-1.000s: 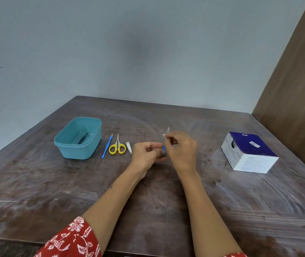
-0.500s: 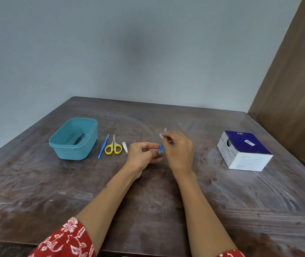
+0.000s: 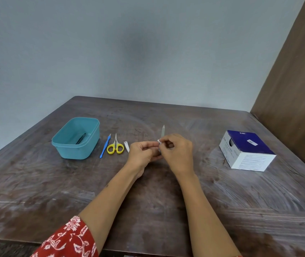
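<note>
My two hands meet over the middle of the dark wooden table [image 3: 36,182]. My left hand [image 3: 142,153] holds the lower end of a slim metal nail file [image 3: 162,131], whose silver tip stands up above the fingers. My right hand [image 3: 177,154] pinches a small white wipe [image 3: 159,141] against the file's shaft. The file's handle is hidden between the hands.
To the left lie a small nail clipper [image 3: 126,146], yellow-handled scissors [image 3: 115,147] and a blue cuticle tool [image 3: 105,146] in a row. A teal plastic tub [image 3: 76,139] with a dark tool inside stands further left. A blue and white box [image 3: 246,150] sits at the right, near a brown wall.
The file's silver tip now stands further out above the hands, and its blue handle no longer shows. Both hands stay together at the table's middle.
</note>
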